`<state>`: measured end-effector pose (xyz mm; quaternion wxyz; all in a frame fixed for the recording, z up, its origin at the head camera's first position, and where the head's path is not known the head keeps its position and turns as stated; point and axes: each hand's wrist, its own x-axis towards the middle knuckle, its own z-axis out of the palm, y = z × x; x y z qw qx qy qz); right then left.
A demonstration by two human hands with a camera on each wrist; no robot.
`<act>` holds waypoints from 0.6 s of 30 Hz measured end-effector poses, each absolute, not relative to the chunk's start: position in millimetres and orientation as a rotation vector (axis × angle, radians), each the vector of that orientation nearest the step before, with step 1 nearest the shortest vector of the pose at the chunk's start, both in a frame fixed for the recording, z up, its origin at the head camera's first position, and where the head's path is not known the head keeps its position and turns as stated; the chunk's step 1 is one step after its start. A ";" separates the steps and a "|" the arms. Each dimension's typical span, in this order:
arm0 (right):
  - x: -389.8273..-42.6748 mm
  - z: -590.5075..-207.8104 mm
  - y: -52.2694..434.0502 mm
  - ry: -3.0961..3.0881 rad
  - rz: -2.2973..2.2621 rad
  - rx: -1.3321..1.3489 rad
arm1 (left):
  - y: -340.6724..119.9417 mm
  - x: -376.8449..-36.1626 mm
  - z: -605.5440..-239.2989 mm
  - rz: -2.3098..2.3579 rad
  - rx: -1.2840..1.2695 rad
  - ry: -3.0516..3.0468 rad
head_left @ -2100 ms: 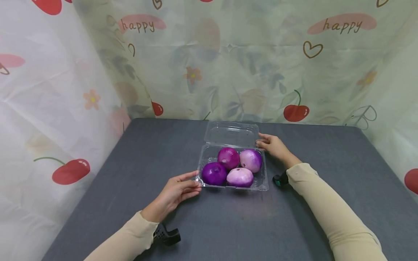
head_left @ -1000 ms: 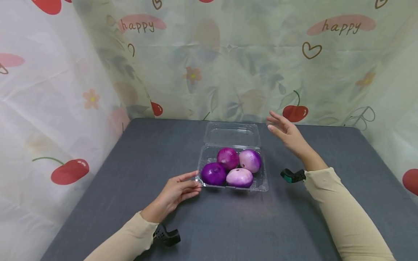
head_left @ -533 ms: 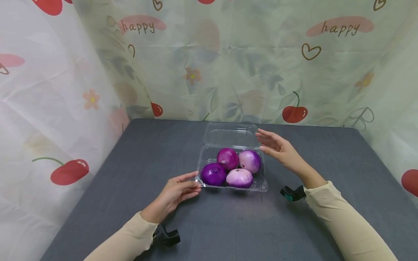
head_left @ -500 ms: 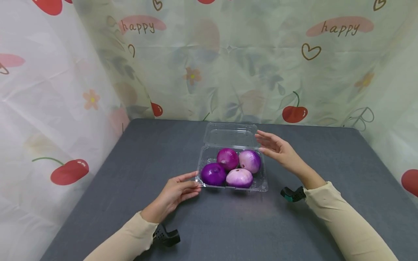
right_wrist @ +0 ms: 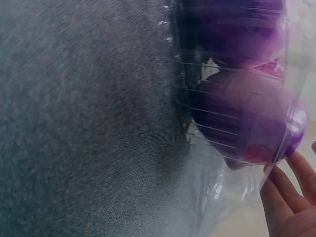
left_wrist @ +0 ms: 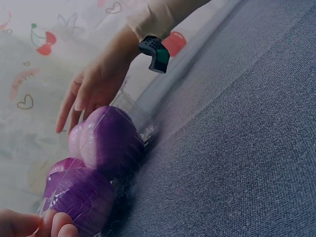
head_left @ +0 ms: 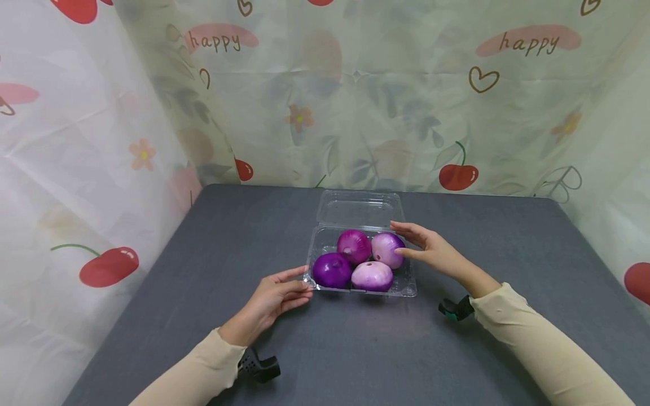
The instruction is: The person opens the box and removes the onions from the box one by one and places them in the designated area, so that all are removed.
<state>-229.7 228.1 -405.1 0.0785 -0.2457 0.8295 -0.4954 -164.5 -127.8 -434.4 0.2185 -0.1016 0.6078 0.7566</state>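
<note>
A clear plastic clamshell container point(head_left: 410, 285) sits mid-table with its lid point(head_left: 360, 207) folded open behind it. It holds several purple onions: a dark one point(head_left: 332, 269), a pale one point(head_left: 373, 275), a magenta one point(head_left: 354, 246) and a light purple one point(head_left: 386, 248). My left hand point(head_left: 297, 282) pinches the container's front-left corner between thumb and fingers. My right hand point(head_left: 403, 241) reaches in from the right, its fairly straight fingers over the light purple onion and its thumb touching it. The left wrist view shows the right hand point(left_wrist: 91, 91) behind the onions point(left_wrist: 106, 136). The right wrist view shows fingertips point(right_wrist: 284, 197) beside the container wall point(right_wrist: 217, 187).
The dark grey table point(head_left: 203, 254) spreads wide on all sides of the container. Printed plastic curtains point(head_left: 355, 101) close off the back and both sides. Small black camera mounts sit at my left wrist point(head_left: 259, 366) and right wrist point(head_left: 454, 309).
My right hand left the lid's right edge, rose above the table, then came down and leftward onto the back-right onion. The left hand and the container stayed put.
</note>
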 end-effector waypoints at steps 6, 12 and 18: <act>-233.8 -407.9 228.3 2.573 -1.309 -0.723 | -127.8 -164.9 -434.6 2.097 -0.282 1.683; -236.0 -407.6 227.1 2.622 -1.180 -0.740 | -128.0 -165.1 -434.5 2.096 -0.284 1.677; -240.1 -409.0 227.1 2.636 -1.114 -0.797 | -128.2 -165.0 -434.7 2.094 -0.277 1.678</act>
